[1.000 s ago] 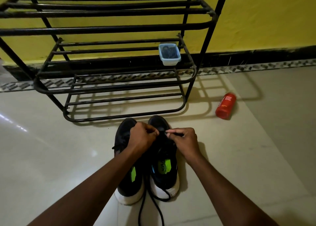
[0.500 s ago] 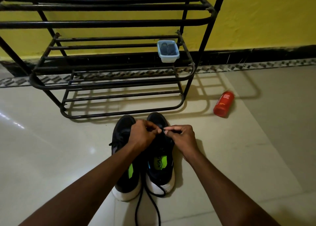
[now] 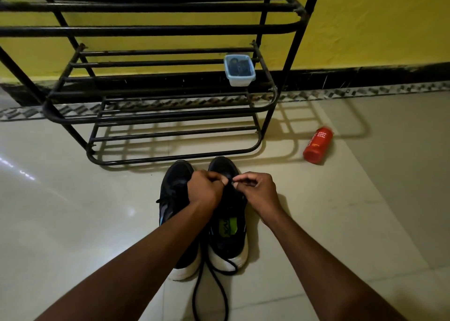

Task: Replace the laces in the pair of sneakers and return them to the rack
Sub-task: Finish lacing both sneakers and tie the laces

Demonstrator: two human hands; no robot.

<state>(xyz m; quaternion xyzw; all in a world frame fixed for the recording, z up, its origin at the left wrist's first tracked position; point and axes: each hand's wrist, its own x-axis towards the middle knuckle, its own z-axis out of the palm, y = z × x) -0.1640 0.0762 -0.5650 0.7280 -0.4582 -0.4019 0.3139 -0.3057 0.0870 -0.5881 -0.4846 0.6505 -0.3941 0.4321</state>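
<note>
Two black sneakers with white soles stand side by side on the floor, toes toward the rack: the left sneaker (image 3: 174,194) and the right sneaker (image 3: 227,225), which has a green insole. My left hand (image 3: 205,189) and my right hand (image 3: 255,189) meet over the front of the right sneaker, both pinching a black lace (image 3: 211,281) at the eyelets. The lace's loose ends trail off the heel onto the floor toward me. The black metal shoe rack (image 3: 158,123) stands just beyond the toes.
A small pale-blue plastic tub (image 3: 239,77) with dark contents sits on the rack's middle shelf at the right. A red body-wash bottle (image 3: 317,145) lies on the tiled floor to the right of the rack. A yellow wall with black skirting runs behind.
My fingertips have drawn closer together over the right sneaker's eyelets. The view has shifted slightly; the sneakers and the trailing lace stay in place.
</note>
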